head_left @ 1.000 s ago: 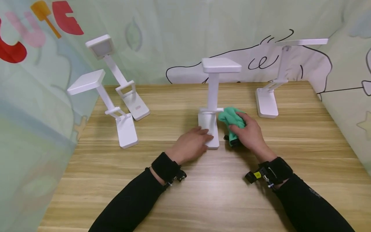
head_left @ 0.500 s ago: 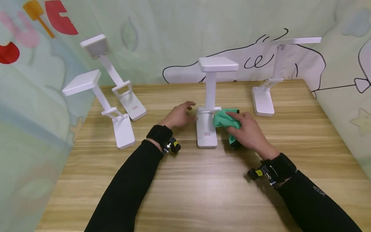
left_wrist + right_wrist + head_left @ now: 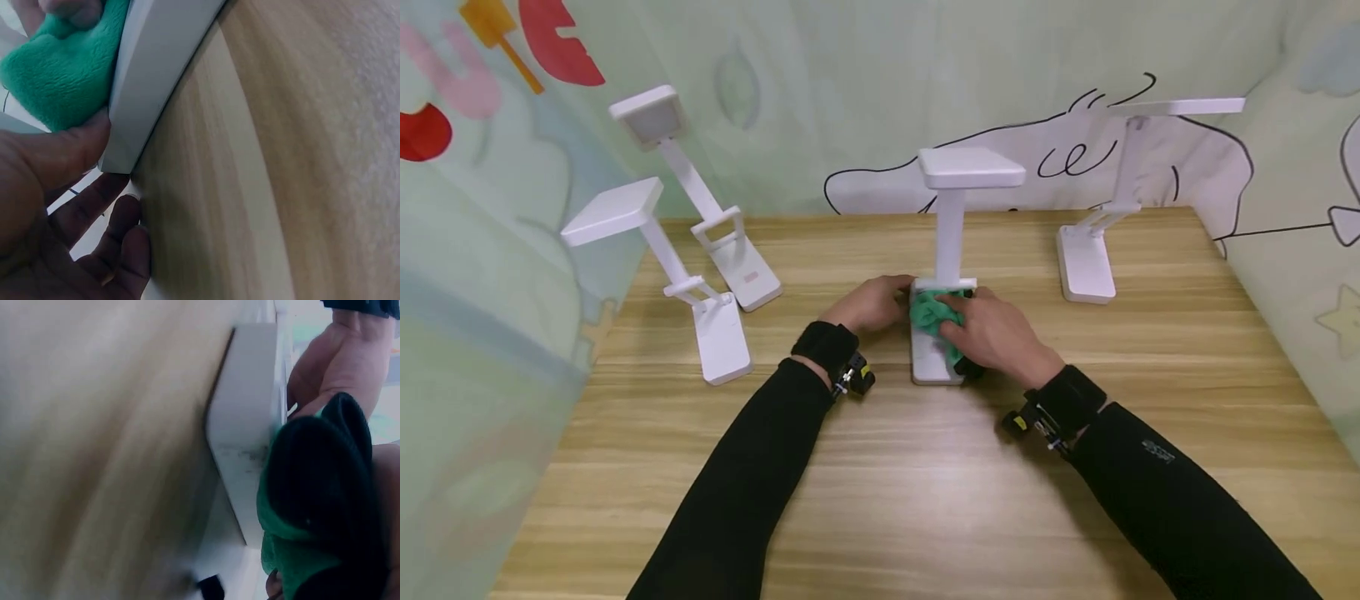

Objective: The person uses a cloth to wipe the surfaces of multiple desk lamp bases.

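A pale wood-grain table [image 3: 895, 508] fills the lower frame, its streaks running roughly crosswise. Two black sleeves, left [image 3: 722, 492] and right [image 3: 1172, 483], enter from the bottom edge, each ending in one black wrist strap, left [image 3: 825, 343] and right [image 3: 1067, 400], with a small camera on it. Ahead, around the centre, are two hands: the left hand [image 3: 871, 304] holds the rear left corner of the middle lamp's base, thumb at its top edge and forefinger against its end; the right hand [image 3: 1000, 333] pinches one green cloth [image 3: 934, 313] with dark edging, pressed onto that same base. The middle lamp [image 3: 950, 233] stands upright at centre. White lamps number four in all: this one, a nearer left lamp [image 3: 722, 337] and a farther left lamp [image 3: 752, 275] at the left of the frame, and a right lamp [image 3: 1086, 267] at upper right, its head flat. Beyond the table's far edge hangs one pale green printed backdrop [image 3: 820, 100], with coloured letters at upper left and a black-outlined white figure toward upper right.
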Available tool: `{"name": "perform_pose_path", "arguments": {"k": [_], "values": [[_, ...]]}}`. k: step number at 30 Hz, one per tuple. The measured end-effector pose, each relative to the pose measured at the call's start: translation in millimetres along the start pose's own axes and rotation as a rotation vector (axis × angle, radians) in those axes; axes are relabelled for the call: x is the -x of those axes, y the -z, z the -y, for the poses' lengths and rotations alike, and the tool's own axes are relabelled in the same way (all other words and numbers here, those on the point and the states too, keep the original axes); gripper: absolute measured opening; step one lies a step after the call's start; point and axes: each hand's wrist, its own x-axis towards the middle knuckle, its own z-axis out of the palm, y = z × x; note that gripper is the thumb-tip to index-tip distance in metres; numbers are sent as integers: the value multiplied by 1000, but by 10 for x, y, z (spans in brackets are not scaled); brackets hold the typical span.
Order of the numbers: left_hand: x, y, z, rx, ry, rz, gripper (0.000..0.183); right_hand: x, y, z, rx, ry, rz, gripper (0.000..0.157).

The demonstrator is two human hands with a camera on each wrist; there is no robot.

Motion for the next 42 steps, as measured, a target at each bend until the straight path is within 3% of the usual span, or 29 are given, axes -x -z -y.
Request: {"name": "perform_pose_path", "arguments": {"k": [6,12,16,20,24,30,34,37,42], "values": [[4,-29,-5,23,18,-4,64,44,65,-104,-16,-76,56,50],[13,-21,19,39,19,-11,63,218,171,-92,3,-25,80,47],[16,-23,21,34,20,-22,62,202,145,-15,26,5,13,49],[-5,-36,4,28,-5,-9,62,75,30,-28,15,-46,-19,50],[-18,-47,-5,35,6,-9,63,29,19,-114,-74,-45,67,51],[-9,-46,15,62,43,-19,63,192,147,-268,-281,88,287,47],[-11,-50,25,73,44,-23,64,272,311,-367,-399,60,423,40],[-8,-48,36,74,47,-25,64,220,366,-335,-401,47,356,39],[5,-50,33,84,34,-20,63,62,145,-214,-193,58,104,50]]}}
